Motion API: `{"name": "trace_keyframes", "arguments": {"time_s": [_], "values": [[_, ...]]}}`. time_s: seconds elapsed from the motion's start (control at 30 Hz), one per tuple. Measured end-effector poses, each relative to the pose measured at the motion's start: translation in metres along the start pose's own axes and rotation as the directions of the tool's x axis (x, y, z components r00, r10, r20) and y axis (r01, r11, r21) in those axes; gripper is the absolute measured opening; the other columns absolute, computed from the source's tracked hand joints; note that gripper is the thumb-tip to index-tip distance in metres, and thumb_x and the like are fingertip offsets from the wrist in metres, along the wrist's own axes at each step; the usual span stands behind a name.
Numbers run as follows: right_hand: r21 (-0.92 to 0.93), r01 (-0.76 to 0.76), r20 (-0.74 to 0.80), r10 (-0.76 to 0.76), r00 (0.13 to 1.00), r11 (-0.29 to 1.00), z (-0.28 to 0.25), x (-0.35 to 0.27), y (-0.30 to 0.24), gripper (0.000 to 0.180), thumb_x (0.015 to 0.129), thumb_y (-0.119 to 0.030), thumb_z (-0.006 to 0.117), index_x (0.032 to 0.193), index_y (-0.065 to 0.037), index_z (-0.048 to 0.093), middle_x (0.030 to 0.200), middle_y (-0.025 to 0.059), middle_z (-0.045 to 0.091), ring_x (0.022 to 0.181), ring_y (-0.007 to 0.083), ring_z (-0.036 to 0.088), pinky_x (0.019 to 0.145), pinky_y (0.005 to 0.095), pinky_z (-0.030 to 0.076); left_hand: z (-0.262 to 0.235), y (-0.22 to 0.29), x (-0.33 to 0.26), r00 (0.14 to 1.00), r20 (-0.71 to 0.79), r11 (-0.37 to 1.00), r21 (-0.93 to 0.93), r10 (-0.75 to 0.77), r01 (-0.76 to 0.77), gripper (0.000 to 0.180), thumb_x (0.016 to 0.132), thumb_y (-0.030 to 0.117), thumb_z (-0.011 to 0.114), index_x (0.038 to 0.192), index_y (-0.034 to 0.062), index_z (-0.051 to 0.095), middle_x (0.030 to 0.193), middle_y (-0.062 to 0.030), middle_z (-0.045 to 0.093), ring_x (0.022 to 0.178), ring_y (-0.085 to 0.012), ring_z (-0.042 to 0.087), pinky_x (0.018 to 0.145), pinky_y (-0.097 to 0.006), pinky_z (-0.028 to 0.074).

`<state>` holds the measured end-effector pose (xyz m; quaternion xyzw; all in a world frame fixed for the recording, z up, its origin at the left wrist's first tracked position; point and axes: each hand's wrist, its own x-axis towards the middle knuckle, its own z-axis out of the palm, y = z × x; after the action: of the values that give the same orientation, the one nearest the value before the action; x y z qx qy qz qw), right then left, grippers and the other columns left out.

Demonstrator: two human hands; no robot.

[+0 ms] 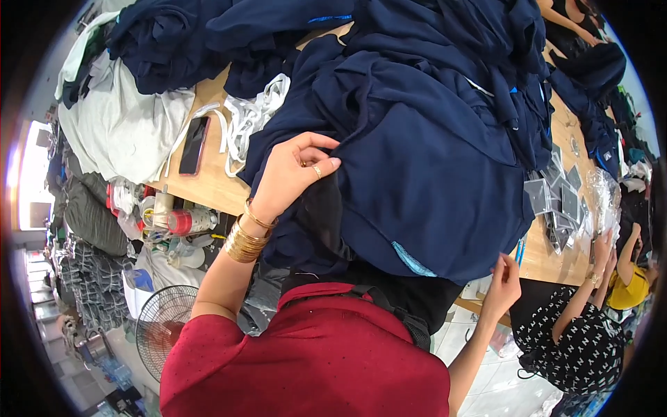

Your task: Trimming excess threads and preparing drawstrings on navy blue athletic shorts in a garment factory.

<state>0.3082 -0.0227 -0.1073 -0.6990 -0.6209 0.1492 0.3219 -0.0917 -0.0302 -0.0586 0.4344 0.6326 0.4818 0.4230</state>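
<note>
Head view: left hand has an edge of the navy garment pinched between thumb and fingers. The right hand is curled by the lower right edge, but honestly I can't tell if it's gripping cloth. The garment's spread over the near side of the wooden table, light blue strip toward the person. I'd pinch lightly, pull evenly from both sides so the fabric doesn't skew, and smooth folds outward.
</note>
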Motion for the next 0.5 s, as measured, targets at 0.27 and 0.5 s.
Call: {"name": "trace_keyframes", "arguments": {"time_s": [0.27, 0.5], "values": [[0.48, 0.627, 0.008, -0.718, 0.696, 0.614, 0.072, -0.019, -0.173, 0.027, 0.07, 0.0, 0.07, 0.095, -0.006, 0.065, 0.086, 0.007, 0.061, 0.073, 0.0222, 0.058, 0.064, 0.03, 0.047, 0.007, 0.021, -0.015, 0.967, 0.256, 0.977, -0.202, -0.014, 0.067, 0.045, 0.081, -0.002, 0.061, 0.125, 0.0011, 0.05, 0.086, -0.0013, 0.064, 0.077, -0.0021, 0.054, 0.071, -0.017, 0.043], [0.609, 0.488, 0.038, -0.638, 0.769, 0.625, 0.099, -0.022, -0.197, 0.025, 0.07, -0.002, 0.071, 0.094, -0.005, 0.064, 0.08, 0.0078, 0.056, 0.072, 0.0218, 0.057, 0.062, 0.0297, 0.046, 0.005, 0.025, -0.023, 0.943, 0.333, 0.956, -0.278, 0.001, 0.097, 0.053, 0.082, -0.005, 0.057, 0.132, 0.0, 0.042, 0.094, -0.0073, 0.065, 0.086, -0.0061, 0.057, 0.078, -0.019, 0.045]]}}
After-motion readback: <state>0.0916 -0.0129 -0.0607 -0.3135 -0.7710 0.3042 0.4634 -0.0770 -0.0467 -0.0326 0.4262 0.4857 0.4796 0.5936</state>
